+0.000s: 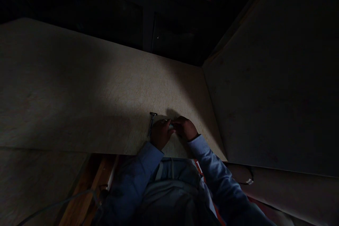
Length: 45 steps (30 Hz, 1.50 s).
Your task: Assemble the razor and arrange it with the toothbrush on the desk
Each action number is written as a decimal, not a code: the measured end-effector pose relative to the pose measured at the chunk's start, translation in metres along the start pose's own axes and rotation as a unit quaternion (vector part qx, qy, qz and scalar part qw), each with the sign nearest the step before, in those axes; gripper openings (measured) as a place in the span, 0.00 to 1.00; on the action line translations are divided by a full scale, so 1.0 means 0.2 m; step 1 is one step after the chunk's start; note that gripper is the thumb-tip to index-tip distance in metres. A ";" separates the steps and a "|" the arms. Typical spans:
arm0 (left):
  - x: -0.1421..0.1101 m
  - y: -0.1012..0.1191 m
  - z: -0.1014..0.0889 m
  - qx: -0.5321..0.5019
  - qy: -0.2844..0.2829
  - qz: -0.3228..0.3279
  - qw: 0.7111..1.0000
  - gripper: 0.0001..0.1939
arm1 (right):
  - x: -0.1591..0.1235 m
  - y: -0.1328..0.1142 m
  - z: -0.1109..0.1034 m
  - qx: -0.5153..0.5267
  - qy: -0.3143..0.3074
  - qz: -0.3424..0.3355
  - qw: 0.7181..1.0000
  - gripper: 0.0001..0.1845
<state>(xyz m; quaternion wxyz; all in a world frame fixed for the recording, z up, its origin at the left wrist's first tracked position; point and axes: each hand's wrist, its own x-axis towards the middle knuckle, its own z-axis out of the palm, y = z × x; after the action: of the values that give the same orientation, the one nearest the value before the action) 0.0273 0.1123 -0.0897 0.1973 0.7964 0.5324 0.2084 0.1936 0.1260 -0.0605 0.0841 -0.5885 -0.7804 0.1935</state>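
Observation:
Both my hands meet close above the near part of the table, fingers closed around one small pale thing (171, 126). Only a sliver of it shows between the fingertips, and its kind cannot be made out in the dim light. My left hand (160, 133) grips it from the left side. From the right, my right hand (186, 128) pinches it with bent fingers. A metal safety razor (151, 123) lies on the table just left of my left hand, its head pointing away from me. The lower handle end is close to that hand.
The pale mottled tabletop (127, 88) is dimly lit. A tall panel or wall (270, 88) rises along its right edge. Dark framed panes (174, 31) stand behind it. Below the front edge at left are a wooden frame (90, 190) and a cable (60, 203).

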 end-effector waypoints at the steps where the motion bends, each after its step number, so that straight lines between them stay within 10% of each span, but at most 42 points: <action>1: 0.00 0.00 0.00 0.001 -0.001 -0.002 1.000 0.22 | 0.00 0.00 0.00 0.002 0.002 -0.001 1.000 0.13; 45: -0.01 0.00 0.04 0.026 0.017 0.011 0.999 0.24 | -0.11 0.11 0.07 0.160 0.101 -0.072 0.979 0.14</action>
<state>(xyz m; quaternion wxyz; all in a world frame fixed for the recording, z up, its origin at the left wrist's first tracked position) 0.0307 0.1095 -0.0966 0.1648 0.8034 0.5323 0.2100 0.2148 0.1064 -0.0798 0.2688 -0.5263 -0.7674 0.2488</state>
